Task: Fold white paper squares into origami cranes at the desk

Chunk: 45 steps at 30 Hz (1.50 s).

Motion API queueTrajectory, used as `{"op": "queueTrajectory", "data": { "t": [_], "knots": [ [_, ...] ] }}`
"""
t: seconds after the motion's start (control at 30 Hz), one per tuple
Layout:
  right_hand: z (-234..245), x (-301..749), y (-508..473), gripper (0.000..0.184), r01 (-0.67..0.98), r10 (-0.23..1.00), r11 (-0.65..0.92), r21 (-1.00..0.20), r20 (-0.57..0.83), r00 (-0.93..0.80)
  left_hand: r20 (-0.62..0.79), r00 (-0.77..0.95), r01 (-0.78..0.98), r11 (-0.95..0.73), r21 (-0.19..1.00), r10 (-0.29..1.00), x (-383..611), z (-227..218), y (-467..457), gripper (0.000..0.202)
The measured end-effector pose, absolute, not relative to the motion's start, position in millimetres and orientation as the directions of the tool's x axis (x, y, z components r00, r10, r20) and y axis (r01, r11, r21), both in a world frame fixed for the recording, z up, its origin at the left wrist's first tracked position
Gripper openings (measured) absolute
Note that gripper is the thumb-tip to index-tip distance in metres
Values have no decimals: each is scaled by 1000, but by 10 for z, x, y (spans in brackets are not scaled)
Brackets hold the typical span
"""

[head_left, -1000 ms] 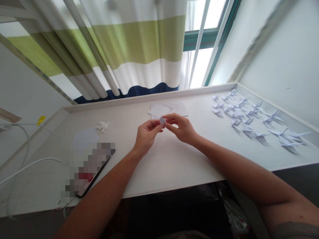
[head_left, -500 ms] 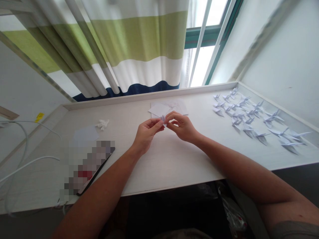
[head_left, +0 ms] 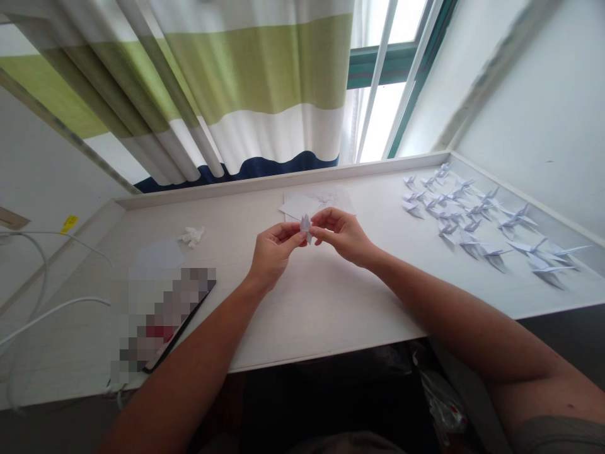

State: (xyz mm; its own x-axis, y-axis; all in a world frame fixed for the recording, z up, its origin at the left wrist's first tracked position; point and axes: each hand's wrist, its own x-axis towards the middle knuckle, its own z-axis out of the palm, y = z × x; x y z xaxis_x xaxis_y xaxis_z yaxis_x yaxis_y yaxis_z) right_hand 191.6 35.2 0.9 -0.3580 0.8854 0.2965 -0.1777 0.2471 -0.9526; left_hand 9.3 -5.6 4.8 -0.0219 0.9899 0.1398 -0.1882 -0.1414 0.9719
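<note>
Both hands meet above the middle of the white table (head_left: 331, 309). My left hand (head_left: 273, 251) and my right hand (head_left: 343, 234) pinch a small folded piece of white paper (head_left: 305, 226) between thumbs and fingertips, held just above the table top. Just behind the hands lies a small stack of white paper sheets (head_left: 302, 205).
Several folded paper cranes (head_left: 472, 221) stand in rows at the table's right side, near the wall. A crumpled paper scrap (head_left: 191, 236) and a loose sheet (head_left: 158, 257) lie at the left, beside a blurred-out object (head_left: 161, 315) and white cables (head_left: 33, 315). A striped curtain (head_left: 227, 94) hangs behind.
The folded paper has been turned and worked slightly between the fingertips; both hands stay almost in the same place.
</note>
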Motion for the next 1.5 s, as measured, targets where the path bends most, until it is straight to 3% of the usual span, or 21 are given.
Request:
{"op": "queueTrajectory", "data": {
  "t": [0.3, 0.63, 1.0, 1.2, 1.5],
  "knots": [
    [-26, 1934, 370, 42, -210, 851, 258, -943, 325, -413, 141, -12, -178, -140, 974, 990, 94, 41, -51, 30],
    [-8, 1943, 347, 38, -176, 816, 324, -930, 368, -445, 25, -12, -336, -27, 942, 1000, 76, 58, -16, 39],
    [-72, 1906, 335, 34, -164, 882, 302, -939, 340, -326, 108, 25, -222, -100, 970, 994, 63, 52, 3, 41],
    [-68, 1895, 331, 36, -223, 898, 204, -953, 273, -344, 175, 15, -165, -170, 972, 984, 34, 66, 5, 45],
    [-7, 1899, 313, 40, -245, 875, 202, -948, 287, -391, 201, -77, -198, -213, 957, 976, 113, 17, -26, 49]
  ]
}}
